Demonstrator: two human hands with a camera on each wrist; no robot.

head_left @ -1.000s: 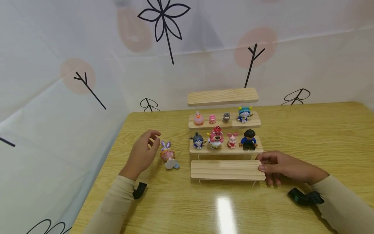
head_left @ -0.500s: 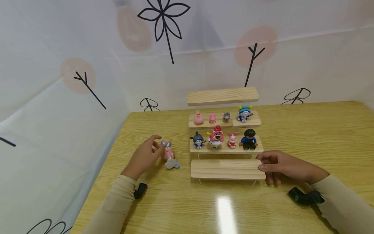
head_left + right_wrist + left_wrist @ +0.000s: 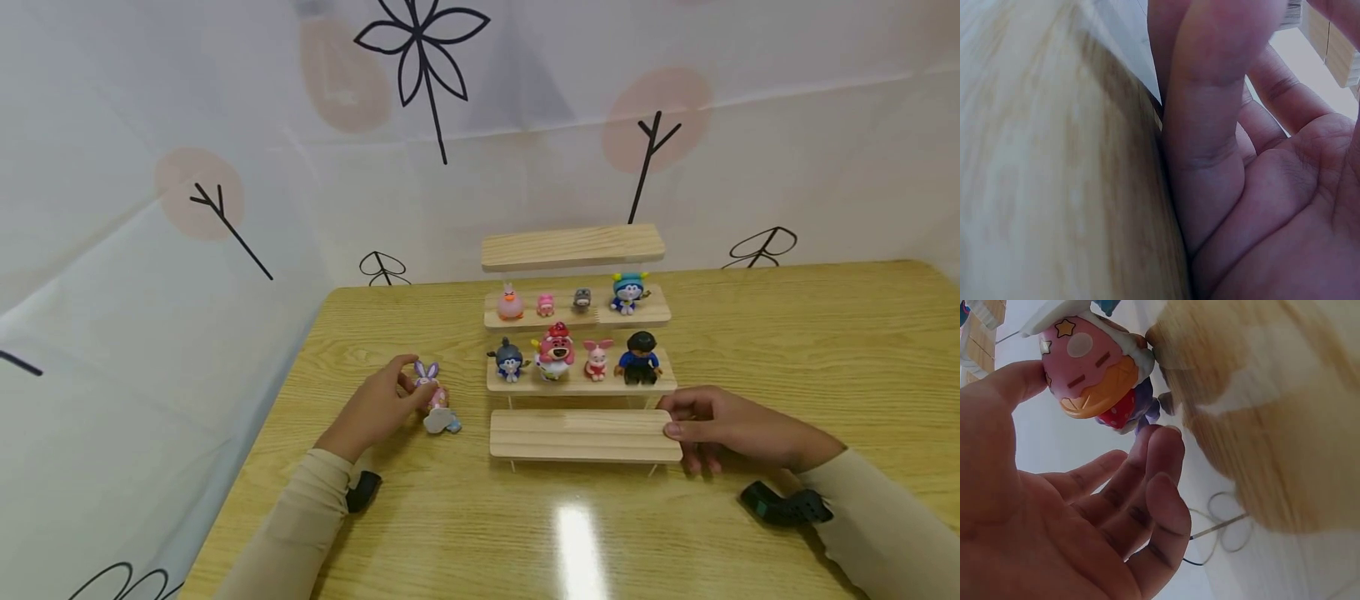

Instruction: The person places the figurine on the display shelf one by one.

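A rabbit-eared figurine (image 3: 437,398) with a pink body lies on the table, its pale base facing me. My left hand (image 3: 375,414) is over its left side. In the left wrist view the thumb touches the figurine's pink body (image 3: 1079,356), while the loosely bent fingers (image 3: 1166,456) are near its purple ears, with a gap visible there. A wooden tiered display stand (image 3: 585,435) is to the right. At the right end of its lowest shelf, my right hand (image 3: 731,429) grips the board, thumb on top. In the right wrist view its fingers hide most of the stand.
Several small figurines, among them a red-capped bear (image 3: 555,354) and a dark-haired toy person (image 3: 640,358), stand on the stand's two middle shelves. The top shelf (image 3: 572,247) is bare. A patterned white cloth (image 3: 525,167) hangs behind the wooden table (image 3: 465,533).
My left hand has moved slightly right and down to the rabbit-eared figurine, its thumb now against it. The figurine stays in place. The right hand keeps its hold on the stand.
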